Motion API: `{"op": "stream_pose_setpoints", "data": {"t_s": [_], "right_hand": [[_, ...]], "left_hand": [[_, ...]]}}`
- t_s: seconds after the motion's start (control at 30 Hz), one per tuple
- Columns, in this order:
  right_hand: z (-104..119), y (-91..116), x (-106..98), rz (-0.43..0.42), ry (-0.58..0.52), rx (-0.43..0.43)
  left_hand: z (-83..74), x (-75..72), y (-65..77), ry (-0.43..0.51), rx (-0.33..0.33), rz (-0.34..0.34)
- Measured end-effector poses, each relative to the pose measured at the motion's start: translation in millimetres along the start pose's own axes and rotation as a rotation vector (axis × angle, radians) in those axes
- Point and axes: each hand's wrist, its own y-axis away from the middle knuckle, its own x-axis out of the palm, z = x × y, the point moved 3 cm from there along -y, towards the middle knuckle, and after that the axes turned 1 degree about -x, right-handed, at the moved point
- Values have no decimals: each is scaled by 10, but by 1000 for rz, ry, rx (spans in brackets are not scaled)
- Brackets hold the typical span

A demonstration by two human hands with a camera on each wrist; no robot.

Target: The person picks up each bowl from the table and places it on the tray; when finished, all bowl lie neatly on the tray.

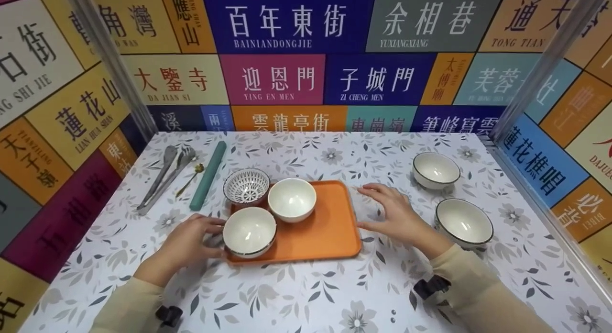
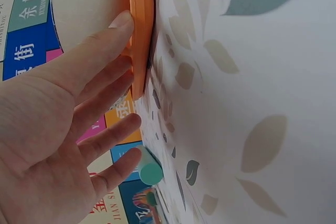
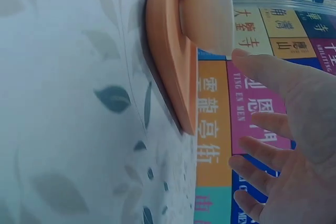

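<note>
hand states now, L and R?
Left hand: open, at the orange tray's left edge; contact unclear.
Right hand: open, holding nothing, by the tray's right edge.

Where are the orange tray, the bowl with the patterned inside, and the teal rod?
Orange tray [image 1: 330, 227]: head view, on its bare floor.
Patterned bowl [image 1: 247, 191]: head view, on its inside.
Teal rod [image 1: 208, 175]: head view, halfway along it.

orange tray [image 1: 325, 235], black-patterned bowl [image 1: 247, 185], cream bowls [image 1: 249, 230], teal rod [image 1: 208, 176], grey-leafed tablecloth [image 1: 296, 299]
</note>
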Motion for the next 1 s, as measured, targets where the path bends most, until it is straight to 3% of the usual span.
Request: {"op": "stream_pose_setpoints", "data": {"t_s": [0.17,0.4,0.77,1.0], "right_hand": [[-93,130,-213,-28,-10,11],[-243,303,-494,-70,44,-2],[-605,624,-910,-79,50,53],[-829,820,-1056,-51,70,125]], "left_hand": [[0,6,0,-18,35,-14],[6,3,2,-20,34,-10],[-10,-2,-7,-7,10,4],[-8,3,10,-14,6,2]]}}
